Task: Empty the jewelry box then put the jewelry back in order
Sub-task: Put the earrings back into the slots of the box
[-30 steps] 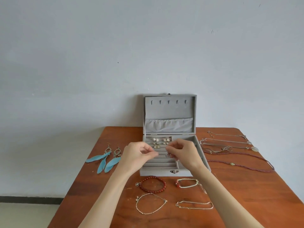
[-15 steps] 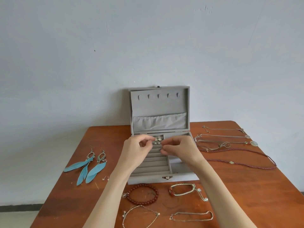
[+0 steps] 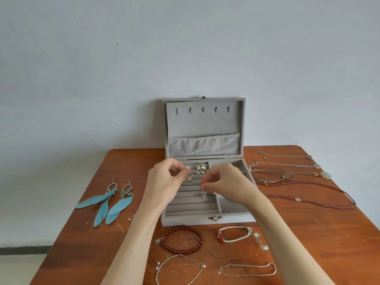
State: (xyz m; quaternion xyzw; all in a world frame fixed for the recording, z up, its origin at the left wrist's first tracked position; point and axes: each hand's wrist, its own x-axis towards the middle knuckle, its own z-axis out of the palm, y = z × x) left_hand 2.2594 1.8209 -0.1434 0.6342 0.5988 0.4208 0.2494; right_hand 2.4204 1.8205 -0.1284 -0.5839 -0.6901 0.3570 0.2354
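Observation:
The grey velvet jewelry box (image 3: pixel 205 220) stands open at the middle of the wooden table, lid upright against the wall. Several small stud earrings (image 3: pixel 200 169) sit in its back rows. My right hand (image 3: pixel 228 183) hovers over the ring rows, fingertips pinched on a small crystal drop earring (image 3: pixel 203 194) that dangles over the slots. My left hand (image 3: pixel 164 183) is over the box's left side, fingers pinched on a small gold piece (image 3: pixel 177 171); what it is I cannot make out.
Two blue feather earrings (image 3: pixel 111 200) and a tiny stud (image 3: pixel 130 218) lie left of the box. Several necklaces (image 3: pixel 298 182) are laid out on the right. A red bead bracelet (image 3: pixel 182 239), a woven bracelet (image 3: pixel 236 234) and two thin chains (image 3: pixel 246 270) lie in front.
My hands have drawn apart over the box; the right now dangles the crystal earring over the ring rows. The camera has tilted, so the box sits lower in the frame.

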